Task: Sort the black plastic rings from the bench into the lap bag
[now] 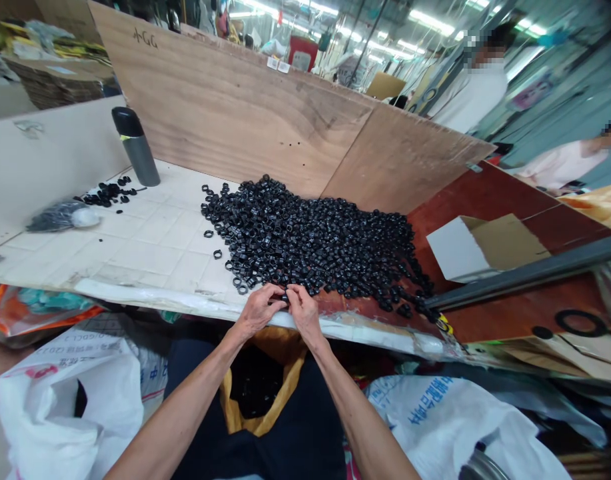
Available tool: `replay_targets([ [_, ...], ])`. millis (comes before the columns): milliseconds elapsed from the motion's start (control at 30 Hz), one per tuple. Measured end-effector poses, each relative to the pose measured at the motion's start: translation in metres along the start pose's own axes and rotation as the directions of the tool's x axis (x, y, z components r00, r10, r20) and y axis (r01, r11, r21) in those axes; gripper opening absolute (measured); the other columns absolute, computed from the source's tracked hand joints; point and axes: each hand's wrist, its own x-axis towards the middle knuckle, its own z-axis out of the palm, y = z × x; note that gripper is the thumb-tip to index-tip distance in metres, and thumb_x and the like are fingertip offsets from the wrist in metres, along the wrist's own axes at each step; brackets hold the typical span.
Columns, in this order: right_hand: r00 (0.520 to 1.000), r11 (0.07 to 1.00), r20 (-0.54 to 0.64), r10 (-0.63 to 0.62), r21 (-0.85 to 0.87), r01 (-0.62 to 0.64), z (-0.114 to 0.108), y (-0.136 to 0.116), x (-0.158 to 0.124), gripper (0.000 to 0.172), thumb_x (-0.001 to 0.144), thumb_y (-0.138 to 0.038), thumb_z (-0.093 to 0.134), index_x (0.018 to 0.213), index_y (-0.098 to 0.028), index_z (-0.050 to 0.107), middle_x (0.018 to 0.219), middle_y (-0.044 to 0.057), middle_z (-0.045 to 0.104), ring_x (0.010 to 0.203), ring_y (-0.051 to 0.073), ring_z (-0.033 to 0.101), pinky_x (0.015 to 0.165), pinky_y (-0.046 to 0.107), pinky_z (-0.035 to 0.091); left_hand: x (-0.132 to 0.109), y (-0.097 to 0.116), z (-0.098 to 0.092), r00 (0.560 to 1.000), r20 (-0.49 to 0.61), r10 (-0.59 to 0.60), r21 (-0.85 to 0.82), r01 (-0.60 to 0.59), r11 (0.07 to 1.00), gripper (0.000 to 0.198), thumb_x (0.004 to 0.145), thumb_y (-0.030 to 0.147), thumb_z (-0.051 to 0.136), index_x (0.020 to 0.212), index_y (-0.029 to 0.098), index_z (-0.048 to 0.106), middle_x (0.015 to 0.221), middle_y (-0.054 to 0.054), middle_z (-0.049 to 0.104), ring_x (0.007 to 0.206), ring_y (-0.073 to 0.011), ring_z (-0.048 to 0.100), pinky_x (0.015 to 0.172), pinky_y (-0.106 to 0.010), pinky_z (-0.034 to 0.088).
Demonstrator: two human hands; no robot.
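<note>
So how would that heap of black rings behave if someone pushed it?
The heap of rings would probably spread rather than move as one, since they look loose. A stray ring would likely slide easily, lying apart on the table. Each is probably light, small beside the left hand.

Gray flask [138,150] w/ blk cap stands nr plywood partition [245,100], L side. Open carton [456,252], wht outer face, R end nr metal bar [530,271]. Cardbd stack [60,87] far L. L sack [60,413] & R sack [445,430], wht w/ print, below bench edge [185,304]. Bkgd: person [472,93], wht top; 2nd person [565,163], pale top, to R; fluor. lights [432,23] overhead.
</note>
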Motion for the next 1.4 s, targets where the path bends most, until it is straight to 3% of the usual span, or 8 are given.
replay_targets([
  [233,0.99,0.977,0.14,0.014,0.207,-0.043,-0.008,0.006,-0.006,0.031,0.089,-0.044,0.061,0.105,-0.02,0.069,0.086,0.003,0.072,0.068,0.017,0.066,0.066,0.027,0.052,0.0,0.003,-0.002,0.999,0.017,0.047,0.083,-0.048,0.995,0.019,0.089,0.016,0.063,0.107,0.022,0.069,0.104,-0.005,0.068,0.095,-0.0172,0.067,0.085,-0.031,0.057],
  [400,1.0,1.0,-0.006,-0.022,0.003,0.022,-0.002,0.006,-0.003,0.039,0.096,-0.043,0.051,0.069,-0.019,0.065,0.059,0.0,0.06,0.059,0.014,0.057,0.063,0.026,0.046,-0.001,0.0,-0.001,0.997,0.06,0.04,0.083,-0.045,0.996,0.02,0.089,0.016,0.063,0.108,0.021,0.067,0.106,-0.005,0.067,0.098,-0.018,0.066,0.086,-0.032,0.057],
  [633,0.996,0.968,0.084,0.017,0.247,-0.037,-0.005,0.007,-0.007,0.029,0.091,-0.041,0.06,0.108,-0.019,0.068,0.084,0.003,0.071,0.067,0.017,0.066,0.067,0.028,0.053,0.001,0.001,-0.001,1.0,0.015,0.012,0.066,-0.013,0.998,0.019,0.09,0.018,0.062,0.108,0.021,0.066,0.104,-0.004,0.066,0.091,-0.0159,0.067,0.083,-0.031,0.058],
  [867,1.0,1.0,0.022,-0.021,0.008,0.021,-0.003,0.004,-0.004,0.037,0.097,-0.042,0.05,0.073,-0.019,0.067,0.063,0.0,0.061,0.061,0.015,0.058,0.067,0.028,0.049,0.0,0.003,-0.002,1.0,0.007,-0.006,0.014,0.006,1.0,0.017,0.089,0.019,0.063,0.106,0.021,0.066,0.101,-0.004,0.066,0.09,-0.0164,0.068,0.08,-0.03,0.059],
  [1067,0.988,0.981,0.067,-0.14,0.146,0.129,-0.007,-0.002,-0.008,0.031,0.097,-0.04,0.053,0.087,-0.019,0.075,0.118,0.012,0.066,0.101,0.024,0.065,0.083,0.035,0.055,-0.001,-0.003,0.0,0.996,-0.065,-0.06,-0.085,0.054,0.995,0.017,0.088,0.021,0.064,0.106,0.02,0.065,0.101,-0.004,0.066,0.086,-0.0164,0.069,0.081,-0.033,0.062],
  [1167,0.986,0.979,0.062,-0.156,0.145,0.146,-0.008,-0.002,-0.011,0.039,0.096,-0.04,0.055,0.067,-0.018,0.07,0.105,0.012,0.067,0.099,0.024,0.064,0.084,0.035,0.055,0.0,-0.003,0.0,0.996,-0.068,-0.063,-0.097,0.057,0.994,0.016,0.088,0.023,0.065,0.104,0.02,0.065,0.101,-0.004,0.065,0.086,-0.0165,0.07,0.079,-0.033,0.062],
  [1300,0.995,0.964,0.079,-0.056,0.262,0.033,-0.007,-0.002,-0.012,0.03,0.091,-0.043,0.062,0.107,-0.02,0.07,0.102,0.009,0.069,0.09,0.021,0.066,0.078,0.032,0.056,0.0,-0.001,-0.001,0.997,-0.057,-0.048,-0.064,0.044,0.997,0.015,0.089,0.022,0.064,0.104,0.02,0.065,0.101,-0.004,0.065,0.087,-0.0163,0.069,0.081,-0.032,0.062],
  [1400,0.992,0.98,0.12,-0.048,0.199,0.024,-0.008,-0.002,-0.01,0.028,0.092,-0.043,0.059,0.085,-0.019,0.071,0.082,0.005,0.068,0.079,0.019,0.064,0.077,0.031,0.054,-0.001,0.001,-0.001,0.997,-0.056,-0.051,-0.051,0.048,0.998,0.015,0.089,0.021,0.062,0.103,0.02,0.065,0.1,-0.004,0.065,0.086,-0.0158,0.068,0.08,-0.031,0.061],
])
